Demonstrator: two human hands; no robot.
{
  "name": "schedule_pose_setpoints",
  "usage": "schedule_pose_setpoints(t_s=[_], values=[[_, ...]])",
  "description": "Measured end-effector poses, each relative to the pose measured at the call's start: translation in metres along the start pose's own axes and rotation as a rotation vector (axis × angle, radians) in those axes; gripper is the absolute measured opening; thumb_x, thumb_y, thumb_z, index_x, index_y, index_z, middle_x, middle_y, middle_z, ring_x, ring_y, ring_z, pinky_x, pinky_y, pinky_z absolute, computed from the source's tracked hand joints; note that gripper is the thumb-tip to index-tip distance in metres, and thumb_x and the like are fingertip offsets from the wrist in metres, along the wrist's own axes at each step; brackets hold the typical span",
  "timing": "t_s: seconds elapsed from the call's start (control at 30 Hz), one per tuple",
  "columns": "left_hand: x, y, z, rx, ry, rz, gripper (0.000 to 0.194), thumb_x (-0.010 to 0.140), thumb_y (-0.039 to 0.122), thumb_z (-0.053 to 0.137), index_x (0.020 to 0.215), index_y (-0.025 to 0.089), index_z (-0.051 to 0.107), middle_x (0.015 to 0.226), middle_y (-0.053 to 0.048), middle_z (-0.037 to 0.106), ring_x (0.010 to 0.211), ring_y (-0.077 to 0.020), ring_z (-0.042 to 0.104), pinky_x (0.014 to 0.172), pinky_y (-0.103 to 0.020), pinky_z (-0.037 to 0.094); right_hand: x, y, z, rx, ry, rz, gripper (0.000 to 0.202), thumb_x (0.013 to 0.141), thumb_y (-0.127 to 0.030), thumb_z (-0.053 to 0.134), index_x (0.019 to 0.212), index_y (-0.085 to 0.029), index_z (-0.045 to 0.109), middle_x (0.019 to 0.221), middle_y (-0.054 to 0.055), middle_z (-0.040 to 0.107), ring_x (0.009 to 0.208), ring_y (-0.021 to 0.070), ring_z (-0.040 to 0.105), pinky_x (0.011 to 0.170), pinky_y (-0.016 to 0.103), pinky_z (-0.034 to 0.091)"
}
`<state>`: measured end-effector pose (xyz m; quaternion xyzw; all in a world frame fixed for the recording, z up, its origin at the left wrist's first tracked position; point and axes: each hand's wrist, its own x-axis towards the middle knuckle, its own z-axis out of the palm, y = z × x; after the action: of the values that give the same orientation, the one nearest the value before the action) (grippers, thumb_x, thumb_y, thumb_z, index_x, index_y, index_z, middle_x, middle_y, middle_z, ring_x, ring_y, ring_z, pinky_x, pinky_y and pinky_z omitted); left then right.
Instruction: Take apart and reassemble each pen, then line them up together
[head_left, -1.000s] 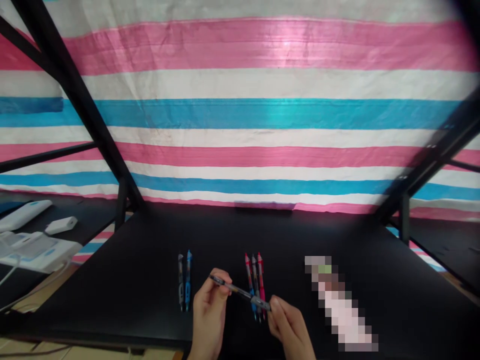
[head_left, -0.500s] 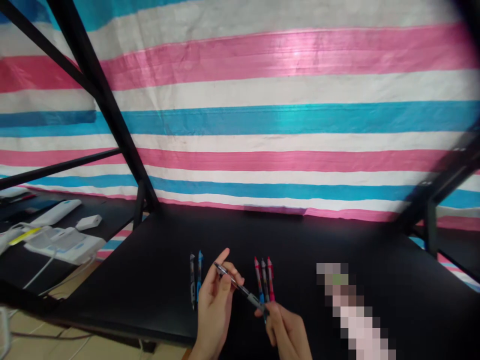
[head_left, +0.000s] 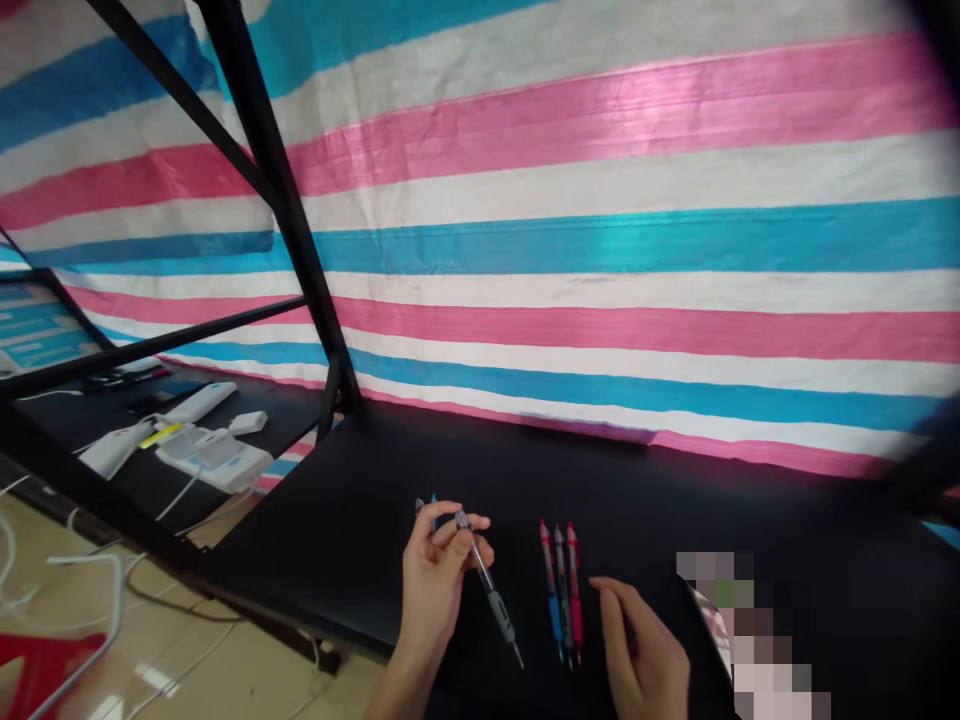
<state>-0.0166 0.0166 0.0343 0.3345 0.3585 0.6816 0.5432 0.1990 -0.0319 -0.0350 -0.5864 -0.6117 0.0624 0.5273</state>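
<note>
My left hand (head_left: 437, 575) holds a clear and grey pen (head_left: 491, 590) near its upper end, and the pen's tip points down to the right. To the right of three pens, my right hand (head_left: 643, 650) is off the held pen, its thumb and forefinger a little apart with nothing seen between them. Those three pens lie side by side on the black table: a red and blue one (head_left: 550, 585), a dark grey one (head_left: 564, 595) and a red one (head_left: 575, 590). Behind my left hand show the tops of a dark pen (head_left: 419, 505) and a blue pen (head_left: 434, 508).
The black table (head_left: 375, 470) stands before a striped sheet (head_left: 600, 330) with black frame bars (head_left: 300, 240). A blurred-out item (head_left: 757, 640) lies at the right. White power strips (head_left: 214, 450) and cables are at the left, and a red object (head_left: 52, 680) is at lower left.
My right hand has let go of the pen and moved right. The pen, in my left hand, now points more steeply down. The view has turned left.
</note>
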Motion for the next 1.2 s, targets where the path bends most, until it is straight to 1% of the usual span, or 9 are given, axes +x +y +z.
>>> schedule_pose_setpoints(t_s=[0.13,0.23,0.37,0.53,0.7,0.87,0.93,1.07,1.2], values=[[0.0,0.001,0.003,-0.002,0.013,-0.006,0.039,0.075,0.033,0.084,0.103,0.022,0.058,0.086,-0.006,0.078,0.056,-0.0148,0.067,0.055,-0.028,0.052,0.0,0.003,0.0,-0.017,-0.023,-0.019,0.032,0.101,-0.039,0.051,0.094,-0.018,0.074,0.085,0.008,0.079,0.073,0.0217,0.076,0.068,0.025,0.058],[0.002,0.004,0.002,-0.013,0.032,-0.002,0.045,0.076,0.033,0.084,0.11,0.024,0.056,0.088,-0.005,0.078,0.057,-0.0148,0.067,0.057,-0.028,0.052,0.0,0.005,-0.001,-0.024,-0.016,-0.007,0.032,0.101,-0.039,0.051,0.094,-0.018,0.074,0.086,0.008,0.079,0.073,0.0222,0.076,0.067,0.026,0.058],[0.005,0.005,-0.003,-0.002,0.001,0.001,0.04,0.077,0.032,0.084,0.104,0.021,0.057,0.088,-0.007,0.078,0.057,-0.0143,0.066,0.056,-0.028,0.051,-0.001,0.002,-0.001,-0.004,-0.012,0.017,0.032,0.1,-0.041,0.052,0.094,-0.018,0.074,0.084,0.008,0.078,0.07,0.0218,0.075,0.066,0.026,0.056],[0.01,0.007,-0.006,0.004,-0.016,0.019,0.038,0.076,0.032,0.084,0.098,0.02,0.056,0.086,-0.007,0.078,0.057,-0.0147,0.067,0.057,-0.029,0.053,-0.006,0.002,0.003,0.034,0.045,0.106,0.038,0.099,-0.049,0.052,0.093,-0.019,0.074,0.085,0.008,0.077,0.071,0.0228,0.073,0.071,0.029,0.055],[0.014,0.013,-0.007,0.031,-0.004,0.025,0.041,0.079,0.03,0.081,0.11,0.022,0.054,0.092,-0.008,0.079,0.059,-0.015,0.068,0.06,-0.03,0.055,-0.008,0.006,0.004,-0.004,0.039,0.096,0.041,0.098,-0.052,0.052,0.093,-0.019,0.075,0.083,0.008,0.077,0.069,0.0224,0.072,0.061,0.027,0.052],[0.019,0.017,-0.014,0.075,0.003,0.061,0.035,0.077,0.03,0.082,0.099,0.02,0.056,0.088,-0.008,0.079,0.059,-0.0163,0.069,0.059,-0.031,0.055,-0.008,-0.003,0.002,-0.023,0.026,0.145,0.044,0.1,-0.054,0.048,0.094,-0.018,0.073,0.084,0.009,0.076,0.071,0.0231,0.072,0.061,0.027,0.051],[0.023,0.021,-0.017,0.094,0.02,0.073,0.035,0.077,0.031,0.082,0.098,0.02,0.057,0.087,-0.008,0.079,0.058,-0.0162,0.069,0.059,-0.031,0.056,-0.008,-0.005,0.002,-0.03,0.031,0.156,0.044,0.1,-0.055,0.048,0.094,-0.019,0.073,0.084,0.008,0.076,0.07,0.0224,0.072,0.06,0.027,0.051],[0.032,0.036,-0.026,0.172,0.051,0.112,0.041,0.077,0.033,0.081,0.106,0.02,0.056,0.09,-0.008,0.079,0.06,-0.0154,0.069,0.062,-0.032,0.058,-0.008,-0.002,0.001,-0.048,0.049,0.147,0.046,0.098,-0.057,0.048,0.093,-0.019,0.073,0.083,0.009,0.077,0.069,0.0234,0.072,0.056,0.027,0.049],[0.043,0.051,-0.033,0.304,0.052,0.157,0.041,0.076,0.038,0.08,0.102,0.019,0.055,0.089,-0.007,0.078,0.061,-0.0164,0.07,0.063,-0.033,0.059,-0.009,0.002,0.0,-0.046,0.043,0.148,0.046,0.098,-0.056,0.049,0.093,-0.018,0.074,0.083,0.009,0.076,0.068,0.0233,0.071,0.054,0.027,0.047]])
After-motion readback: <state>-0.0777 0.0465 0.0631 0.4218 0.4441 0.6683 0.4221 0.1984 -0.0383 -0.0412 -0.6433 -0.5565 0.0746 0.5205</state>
